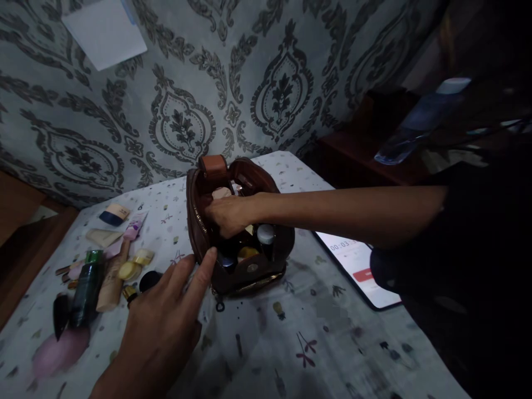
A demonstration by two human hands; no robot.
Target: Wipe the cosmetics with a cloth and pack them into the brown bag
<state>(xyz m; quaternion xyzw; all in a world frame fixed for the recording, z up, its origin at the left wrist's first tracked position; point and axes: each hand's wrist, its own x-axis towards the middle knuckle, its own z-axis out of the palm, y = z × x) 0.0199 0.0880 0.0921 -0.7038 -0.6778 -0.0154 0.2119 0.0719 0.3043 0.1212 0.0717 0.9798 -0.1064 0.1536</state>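
Note:
An open brown leather cosmetic bag (266, 274) stands on a bed sheet printed with small flowers (316, 332). My right hand (226, 213) reaches into the bag from the right. Its fingers are curled down among the items inside, and what they hold is hidden. My left hand (166, 321) lies in front and to the left of the bag, fingers stretched out, fingertips touching the bag's front left wall. Inside the bag I see a white-capped bottle (266, 234) and a few small jars.
Several cosmetics lie on the sheet to the left: a green bottle (87, 288), a beige tube (112, 280), a pink puff (58, 349). A lit phone screen (361, 266) lies to the right. A patterned wall (233, 83) rises behind, and a dark wooden stand (357, 149) is at the right.

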